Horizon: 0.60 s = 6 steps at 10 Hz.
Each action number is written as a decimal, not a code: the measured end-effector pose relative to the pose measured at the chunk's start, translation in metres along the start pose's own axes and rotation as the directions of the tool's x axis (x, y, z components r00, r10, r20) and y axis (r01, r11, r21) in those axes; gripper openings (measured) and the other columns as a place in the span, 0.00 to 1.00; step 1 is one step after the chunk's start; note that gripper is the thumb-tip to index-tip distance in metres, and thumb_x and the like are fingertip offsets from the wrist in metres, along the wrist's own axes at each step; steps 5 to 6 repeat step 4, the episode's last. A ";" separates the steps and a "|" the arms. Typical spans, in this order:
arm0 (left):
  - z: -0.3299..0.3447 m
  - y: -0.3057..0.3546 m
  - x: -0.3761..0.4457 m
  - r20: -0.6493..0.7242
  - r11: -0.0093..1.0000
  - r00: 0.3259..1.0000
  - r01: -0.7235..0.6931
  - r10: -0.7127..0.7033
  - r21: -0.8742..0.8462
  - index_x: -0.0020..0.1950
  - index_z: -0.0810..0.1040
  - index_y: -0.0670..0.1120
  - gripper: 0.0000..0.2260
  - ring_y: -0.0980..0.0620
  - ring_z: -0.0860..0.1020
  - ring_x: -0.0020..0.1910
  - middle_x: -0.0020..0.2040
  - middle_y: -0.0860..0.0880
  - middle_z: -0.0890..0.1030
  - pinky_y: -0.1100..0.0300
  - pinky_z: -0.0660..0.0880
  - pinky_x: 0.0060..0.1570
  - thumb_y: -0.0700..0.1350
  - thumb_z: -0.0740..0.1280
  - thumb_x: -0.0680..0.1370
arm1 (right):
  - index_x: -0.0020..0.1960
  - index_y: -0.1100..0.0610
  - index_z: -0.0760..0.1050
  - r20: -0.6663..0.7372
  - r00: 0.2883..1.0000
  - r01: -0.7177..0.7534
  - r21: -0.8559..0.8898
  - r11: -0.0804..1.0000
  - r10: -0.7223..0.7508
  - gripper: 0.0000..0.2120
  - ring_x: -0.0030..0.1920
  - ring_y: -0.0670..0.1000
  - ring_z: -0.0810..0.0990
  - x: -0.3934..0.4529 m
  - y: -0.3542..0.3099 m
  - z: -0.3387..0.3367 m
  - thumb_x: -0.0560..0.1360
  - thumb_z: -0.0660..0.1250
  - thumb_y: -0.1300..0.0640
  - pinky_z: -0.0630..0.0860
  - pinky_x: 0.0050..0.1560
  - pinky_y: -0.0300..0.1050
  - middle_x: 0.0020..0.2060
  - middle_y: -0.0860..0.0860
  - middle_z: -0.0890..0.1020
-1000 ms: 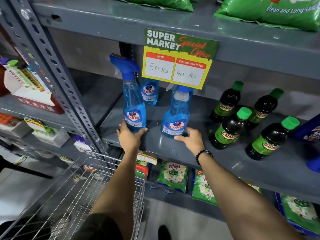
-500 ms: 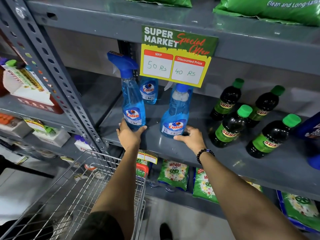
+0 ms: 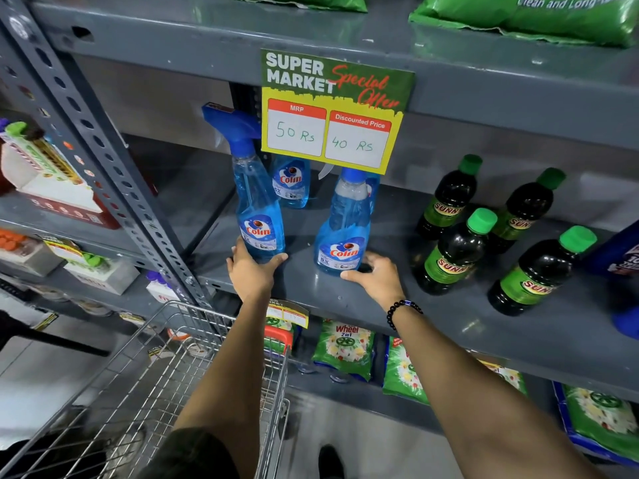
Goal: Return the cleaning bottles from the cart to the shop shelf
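Two blue Colin spray bottles stand upright near the front of the grey shelf (image 3: 432, 319). My left hand (image 3: 250, 271) cups the base of the left spray bottle (image 3: 257, 209), fingers wrapped round its foot. My right hand (image 3: 375, 276) holds the base of the right spray bottle (image 3: 344, 233), thumb in front and fingers behind. A third Colin bottle (image 3: 291, 183) stands further back, its top hidden by the price sign. The wire cart (image 3: 145, 385) is below my left arm.
A yellow and green price sign (image 3: 333, 112) hangs from the shelf above. Several dark Sunny bottles with green caps (image 3: 456, 252) stand to the right. A slotted steel upright (image 3: 114, 174) rises at the left. Green detergent packs (image 3: 344, 347) lie on the shelf below.
Both hands have stayed at the bottle bases. The view has drifted slightly, and the bottles stand in nearly the same spots.
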<state>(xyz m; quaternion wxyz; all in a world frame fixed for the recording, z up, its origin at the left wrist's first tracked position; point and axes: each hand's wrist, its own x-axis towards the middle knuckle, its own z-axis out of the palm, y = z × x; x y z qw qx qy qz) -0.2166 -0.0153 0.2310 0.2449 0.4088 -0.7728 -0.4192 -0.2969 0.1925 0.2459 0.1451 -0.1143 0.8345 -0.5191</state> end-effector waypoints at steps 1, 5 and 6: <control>0.000 -0.003 0.002 0.020 1.000 1.000 -0.006 0.006 0.013 0.70 0.63 0.44 0.40 0.39 0.64 0.68 0.67 0.43 0.73 0.42 0.64 0.69 0.51 0.77 0.63 | 0.56 0.58 0.79 0.000 1.000 -0.004 0.013 1.000 0.004 0.22 0.52 0.45 0.80 0.001 0.001 0.001 0.63 0.77 0.60 0.73 0.55 0.39 0.55 0.52 0.84; -0.010 0.009 -0.025 0.142 0.982 0.990 -0.026 -0.001 0.189 0.73 0.55 0.38 0.45 0.37 0.60 0.72 0.72 0.38 0.65 0.43 0.57 0.73 0.53 0.75 0.66 | 0.62 0.58 0.73 0.068 0.997 0.053 -0.135 0.989 -0.044 0.28 0.60 0.52 0.78 -0.007 0.004 -0.002 0.64 0.76 0.59 0.71 0.58 0.39 0.60 0.53 0.80; -0.010 0.009 -0.025 0.142 0.982 0.990 -0.026 -0.001 0.189 0.73 0.55 0.38 0.45 0.37 0.60 0.72 0.72 0.38 0.65 0.43 0.57 0.73 0.53 0.75 0.66 | 0.62 0.58 0.73 0.068 0.997 0.053 -0.135 0.989 -0.044 0.28 0.60 0.52 0.78 -0.007 0.004 -0.002 0.64 0.76 0.59 0.71 0.58 0.39 0.60 0.53 0.80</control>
